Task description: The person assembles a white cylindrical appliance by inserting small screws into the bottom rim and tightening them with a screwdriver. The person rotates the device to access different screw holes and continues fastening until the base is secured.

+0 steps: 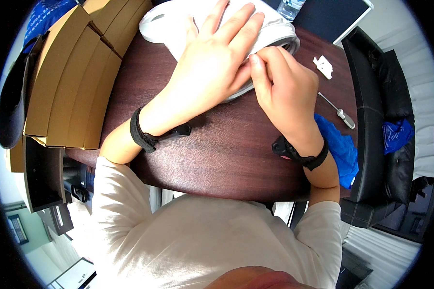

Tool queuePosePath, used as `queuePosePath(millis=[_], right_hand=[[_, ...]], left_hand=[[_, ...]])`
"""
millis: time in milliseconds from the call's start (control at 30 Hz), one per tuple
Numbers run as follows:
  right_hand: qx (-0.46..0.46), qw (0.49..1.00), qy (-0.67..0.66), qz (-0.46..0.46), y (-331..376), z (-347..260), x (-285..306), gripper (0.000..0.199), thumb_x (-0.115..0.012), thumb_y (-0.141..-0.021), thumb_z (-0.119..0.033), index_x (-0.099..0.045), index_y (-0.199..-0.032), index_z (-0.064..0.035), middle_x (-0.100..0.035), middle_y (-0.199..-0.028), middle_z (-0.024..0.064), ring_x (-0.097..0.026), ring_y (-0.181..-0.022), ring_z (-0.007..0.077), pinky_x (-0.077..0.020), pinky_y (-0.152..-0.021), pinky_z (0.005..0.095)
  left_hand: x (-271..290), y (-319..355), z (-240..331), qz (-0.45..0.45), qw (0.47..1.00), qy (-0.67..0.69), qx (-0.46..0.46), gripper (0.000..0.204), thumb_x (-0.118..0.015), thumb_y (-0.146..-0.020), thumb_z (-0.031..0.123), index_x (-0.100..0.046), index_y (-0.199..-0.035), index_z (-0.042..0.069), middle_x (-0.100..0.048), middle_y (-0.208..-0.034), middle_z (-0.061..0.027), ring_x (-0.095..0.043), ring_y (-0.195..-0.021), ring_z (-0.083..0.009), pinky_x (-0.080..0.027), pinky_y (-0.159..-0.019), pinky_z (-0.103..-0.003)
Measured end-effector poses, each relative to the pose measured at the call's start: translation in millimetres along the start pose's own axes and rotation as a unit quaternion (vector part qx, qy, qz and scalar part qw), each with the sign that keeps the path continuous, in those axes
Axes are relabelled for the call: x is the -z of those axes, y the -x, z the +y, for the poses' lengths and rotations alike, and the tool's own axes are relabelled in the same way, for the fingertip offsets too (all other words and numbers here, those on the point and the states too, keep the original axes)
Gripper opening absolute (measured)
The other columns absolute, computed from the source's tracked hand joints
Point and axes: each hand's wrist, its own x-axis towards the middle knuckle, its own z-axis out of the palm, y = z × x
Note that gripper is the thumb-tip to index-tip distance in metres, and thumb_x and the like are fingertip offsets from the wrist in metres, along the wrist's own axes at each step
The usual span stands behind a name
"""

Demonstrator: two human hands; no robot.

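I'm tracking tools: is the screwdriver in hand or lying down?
Lying down: the screwdriver is on the table, to the right of the right hand, ungripped.

"What colour is the table?"
"Dark reddish brown, streaked like wood grain."
"And the casing?"
"White (grey along its rim)."
"The cloth?"
"Bright blue, while the boxes are tan, the sofa black, the screwdriver handle pale grey, both wrist straps black."

White rounded housing: smooth, plastic-look. Dark-brown broad tabletop: wood-grain, satin sheen. Brown rectangular boxes: matt cardboard. Crumpled blue cloth: matt textile. Slim grey-handled screwdriver: metal shaft. Black padded sofa: glossy, leather-look.
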Motion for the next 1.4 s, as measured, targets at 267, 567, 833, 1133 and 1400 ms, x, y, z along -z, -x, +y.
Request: queuePosePath(millis=[267, 567, 833, 1133, 1400], right_hand=[[-0.014, 1.000, 0.004, -0.013, 0, 0, 8, 0.016, -0.067, -0.085, -0.020, -0.055, -0.082, -0.0099, -0.058, -0.073, 0.0061, -0.061, -0.059, 0.0256, -0.0481, -0.051, 0.0356], [0.000, 1.000, 0.006, 0.003, 2, 1, 0, 0.016, -0.067, -0.086, -0.020, -0.055, -0.081, -0.0100, -0.057, -0.073, 0.0060, -0.060, -0.058, 0.0262, -0.0481, -0.051, 0.0361], [-0.018, 1.000, 0.002, -0.006, 1, -1, 8, 0.015, -0.068, -0.085, -0.020, -0.058, -0.083, -0.0099, -0.059, -0.075, 0.0061, -0.061, -0.059, 0.0266, -0.0481, -0.051, 0.0359], [-0.016, 1.000, 0.003, 0.001, 2, 0, 2, 0.015, -0.068, -0.085, -0.020, -0.057, -0.083, -0.0102, -0.059, -0.075, 0.0053, -0.062, -0.060, 0.0263, -0.0478, -0.051, 0.0356], [-0.028, 1.000, 0.005, 0.001, 1, -5, 10, 0.016, -0.071, -0.082, -0.020, -0.057, -0.084, -0.0114, -0.058, -0.074, 0.0048, -0.062, -0.060, 0.0257, -0.0480, -0.051, 0.0361]], left_hand=[[0, 0, 0, -0.001, 1.000, 0.000, -0.006, 0.067, -0.065, -0.079, 0.017, -0.043, -0.142, 0.011, -0.040, -0.148, -0.0121, -0.032, -0.138, -0.0405, -0.032, -0.098, -0.063], [-1, 1, 2, 0.001, 1.000, -0.012, -0.003, 0.066, -0.064, -0.081, 0.018, -0.042, -0.143, 0.011, -0.039, -0.149, -0.0123, -0.031, -0.138, -0.0402, -0.032, -0.099, -0.064], [1, 1, 1, -0.008, 1.000, -0.004, 0.006, 0.066, -0.064, -0.081, 0.019, -0.041, -0.143, 0.011, -0.039, -0.149, -0.0115, -0.030, -0.139, -0.0404, -0.031, -0.098, -0.067], [-1, 1, 1, -0.001, 1.000, -0.005, 0.004, 0.064, -0.063, -0.083, 0.019, -0.042, -0.143, 0.012, -0.039, -0.149, -0.0112, -0.030, -0.139, -0.0401, -0.031, -0.099, -0.067], [0, 1, 3, -0.002, 1.000, -0.001, 0.010, 0.068, -0.065, -0.079, 0.017, -0.042, -0.143, 0.012, -0.039, -0.149, -0.0113, -0.030, -0.139, -0.0396, -0.031, -0.098, -0.067]])
